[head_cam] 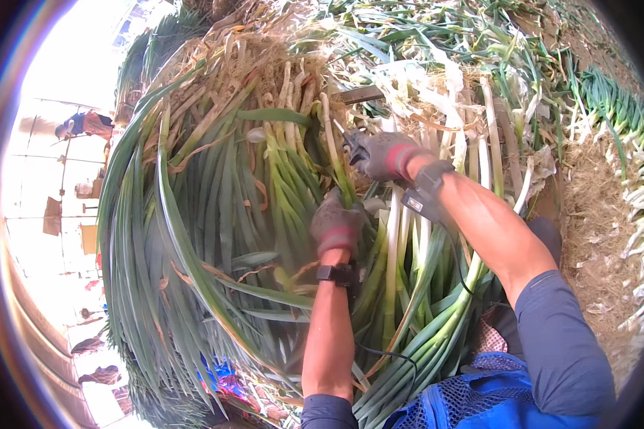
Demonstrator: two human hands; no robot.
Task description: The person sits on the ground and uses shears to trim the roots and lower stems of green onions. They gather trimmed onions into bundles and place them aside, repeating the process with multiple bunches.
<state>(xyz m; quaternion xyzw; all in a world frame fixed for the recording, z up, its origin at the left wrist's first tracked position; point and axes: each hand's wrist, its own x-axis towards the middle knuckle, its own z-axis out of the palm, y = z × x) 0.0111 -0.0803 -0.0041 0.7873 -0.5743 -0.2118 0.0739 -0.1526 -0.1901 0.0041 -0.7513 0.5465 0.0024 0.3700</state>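
Gloved in grey with a red cuff, my left hand grips one green onion by its green part; the pale root end points away from me. My right hand, gloved alike, is closed around a small dark-handled tool with a short thin metal tip, beside the onion's white shank. What kind of tool it is I cannot tell. To the left lies a large heap of untrimmed green onions with dry, dirty roots. Stalks with whiter shanks lie under my right forearm.
A metal bar sticks out beyond my hands. Stripped leaves and peelings cover the far ground. Along the right runs a row of cleaned green onions, beside loose root litter. A cable hangs from my right wrist.
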